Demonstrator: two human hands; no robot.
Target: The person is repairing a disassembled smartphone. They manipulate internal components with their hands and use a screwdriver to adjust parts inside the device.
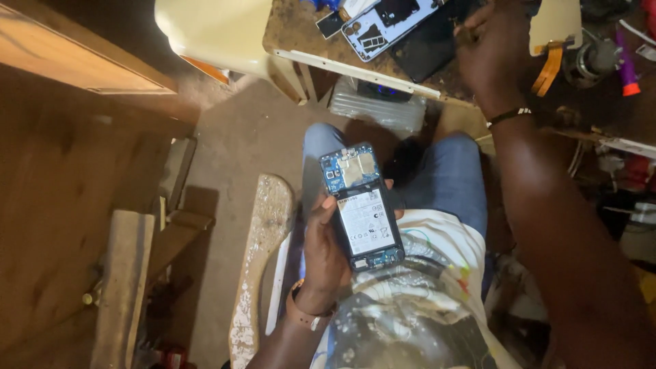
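My left hand [326, 249] holds an opened phone [361, 205] above my lap. The back cover is off, so the blue circuit board and the white-labelled battery show. My right hand [486, 51] reaches up to the workbench [294, 27] at the top. Its fingers rest near a black phone panel [427, 48] and a light-blue phone frame [386, 24]. Whether that hand grips anything is hidden from me.
A cream plastic chair [212, 31] stands at the upper left beside the bench. A paint-spattered wooden board [256, 260] leans by my left leg. Wooden planks [123, 287] lie on the floor at left. Small tools and bottles [608, 58] crowd the bench at right.
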